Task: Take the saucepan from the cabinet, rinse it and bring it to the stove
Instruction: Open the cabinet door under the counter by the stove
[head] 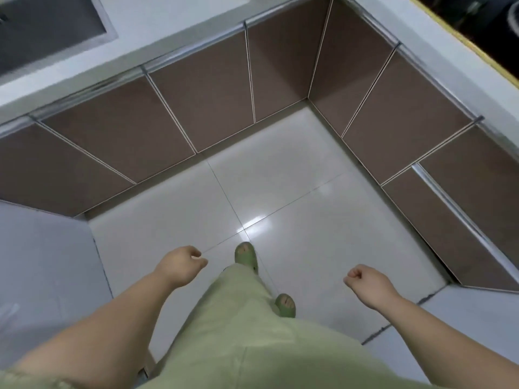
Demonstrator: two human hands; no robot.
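Observation:
No saucepan is in sight. Brown cabinet doors point(202, 99) run under an L-shaped white counter, and every one of them is closed. The steel sink point(42, 29) is set into the counter at the top left. At the top right corner lies the black stove point(488, 21). My left hand point(182, 265) hangs low over the floor with its fingers curled loosely and nothing in it. My right hand point(368, 283) is held as a loose fist, also empty. Both hands are well short of the cabinets.
I stand on glossy white floor tiles point(280, 192) in the corner of the kitchen, wearing green slippers point(245, 255) and light green trousers. A pale surface point(42, 262) borders the floor on the left. More brown doors point(407, 122) line the right side.

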